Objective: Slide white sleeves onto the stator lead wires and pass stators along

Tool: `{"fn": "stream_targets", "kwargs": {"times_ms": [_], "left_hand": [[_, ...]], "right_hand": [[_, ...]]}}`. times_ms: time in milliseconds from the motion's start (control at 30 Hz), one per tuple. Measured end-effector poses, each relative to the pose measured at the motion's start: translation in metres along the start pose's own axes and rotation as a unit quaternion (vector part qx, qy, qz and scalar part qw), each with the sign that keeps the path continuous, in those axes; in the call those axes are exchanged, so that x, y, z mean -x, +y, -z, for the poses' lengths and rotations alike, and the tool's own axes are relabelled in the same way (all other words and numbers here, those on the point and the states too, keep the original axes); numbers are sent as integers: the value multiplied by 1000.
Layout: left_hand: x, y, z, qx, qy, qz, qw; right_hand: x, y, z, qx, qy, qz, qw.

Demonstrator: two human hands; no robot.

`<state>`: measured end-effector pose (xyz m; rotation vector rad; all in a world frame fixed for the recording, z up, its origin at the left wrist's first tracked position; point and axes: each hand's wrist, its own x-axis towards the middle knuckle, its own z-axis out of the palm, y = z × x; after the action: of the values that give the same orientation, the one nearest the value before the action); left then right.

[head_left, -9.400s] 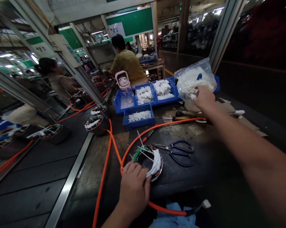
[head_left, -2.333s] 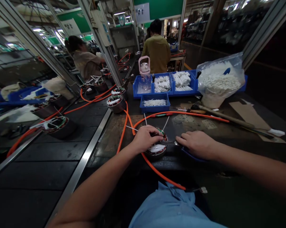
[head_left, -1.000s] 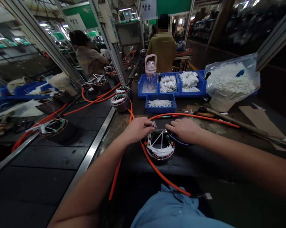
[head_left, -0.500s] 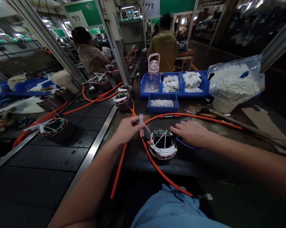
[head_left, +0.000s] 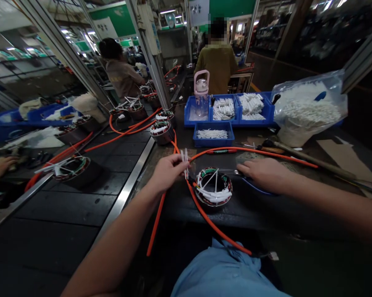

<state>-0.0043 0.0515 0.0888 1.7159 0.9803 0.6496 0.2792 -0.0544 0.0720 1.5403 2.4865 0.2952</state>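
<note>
My left hand (head_left: 170, 170) pinches some thin white sleeves (head_left: 185, 163) that stand upright between thumb and fingers, just left of a round wound stator (head_left: 213, 187). White tubes lie along the stator's near rim, and white cord crosses its opening. My right hand (head_left: 256, 171) is closed on scissors (head_left: 235, 172) to the right of the stator, with the blades pointing left toward its far rim. An orange cable (head_left: 204, 218) passes beside the stator and curves toward the table's front edge.
Blue bins (head_left: 224, 109) with white tubes and a pink-handled bottle (head_left: 201, 95) stand behind a small blue tray (head_left: 213, 141). A plastic bag (head_left: 309, 107) is at the right. More stators (head_left: 73, 169) sit on the left conveyor; two people work beyond.
My right hand has moved right, away from the stator, and the scissor blades now show. My left hand still holds the white sleeves near the same place. The view has shifted slightly.
</note>
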Motion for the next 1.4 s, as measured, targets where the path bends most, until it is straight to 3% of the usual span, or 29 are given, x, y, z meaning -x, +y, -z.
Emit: {"fn": "stream_targets", "kwargs": {"times_ms": [167, 267, 333, 500, 767, 1100, 1400], "left_hand": [[-4, 8, -13, -71, -262, 45, 961], [-18, 18, -29, -89, -339, 58, 935], [-24, 25, -39, -66, -358, 88, 927], [-19, 29, -46, -23, -318, 100, 942], [4, 16, -20, 30, -233, 80, 969], [9, 9, -14, 34, -216, 59, 974], [11, 5, -15, 53, -219, 70, 972]], "right_hand": [[35, -4, 6, -49, -11, 25, 998], [34, -19, 17, -71, -34, 33, 996], [28, -27, 22, -71, -41, 36, 996], [18, -34, 20, -34, -27, 52, 998], [27, -24, 13, -31, -11, 27, 999], [9, -33, 35, -56, -62, 22, 996], [4, -40, 23, -81, -57, 33, 995]]}}
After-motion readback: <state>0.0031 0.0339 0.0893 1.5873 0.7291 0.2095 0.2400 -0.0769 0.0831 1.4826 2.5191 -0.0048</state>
